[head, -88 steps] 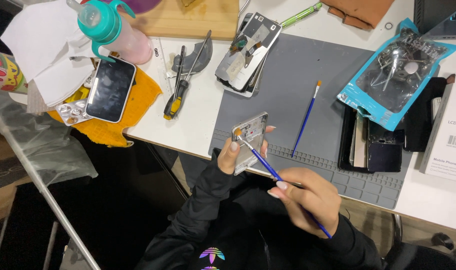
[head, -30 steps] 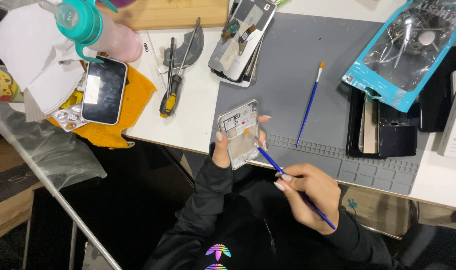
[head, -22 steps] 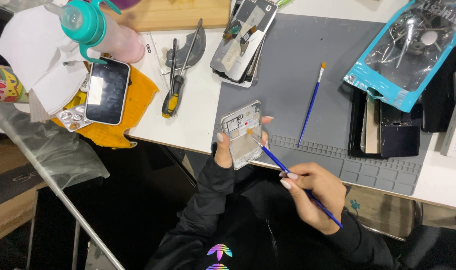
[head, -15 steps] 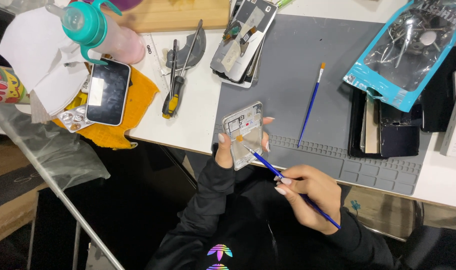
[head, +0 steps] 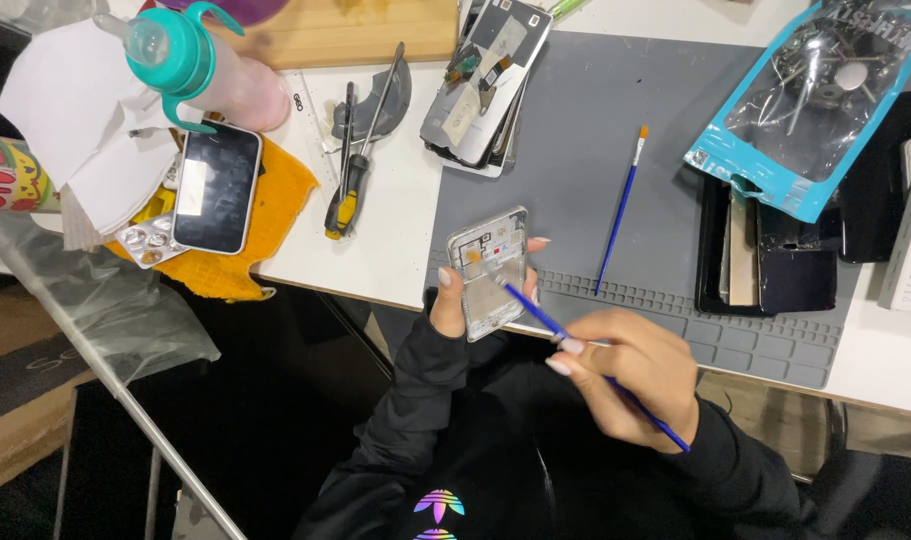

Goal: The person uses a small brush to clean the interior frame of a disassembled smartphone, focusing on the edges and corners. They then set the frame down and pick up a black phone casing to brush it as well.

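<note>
My left hand (head: pixel 454 312) grips an opened phone frame (head: pixel 490 270) with its inner parts showing, held upright over the front edge of the grey work mat (head: pixel 616 130). My right hand (head: pixel 631 375) holds a thin blue paintbrush (head: pixel 561 335) like a pen. The brush tip touches the upper inside of the phone frame. A second blue brush (head: pixel 621 205) lies loose on the mat just right of the phone frame.
Stacked opened phones (head: pixel 486 75) lie at the mat's top. A screwdriver (head: pixel 351 170) and tweezers sit to the left. A phone (head: pixel 216 190) rests on a yellow cloth. A teal-capped bottle (head: pixel 191 65), a blue parts bag (head: pixel 821 100) and black phone parts (head: pixel 776 270) stand around.
The brush tip has moved up across the inside of the phone frame. The left hand has kept hold of the frame, shifting it slightly.
</note>
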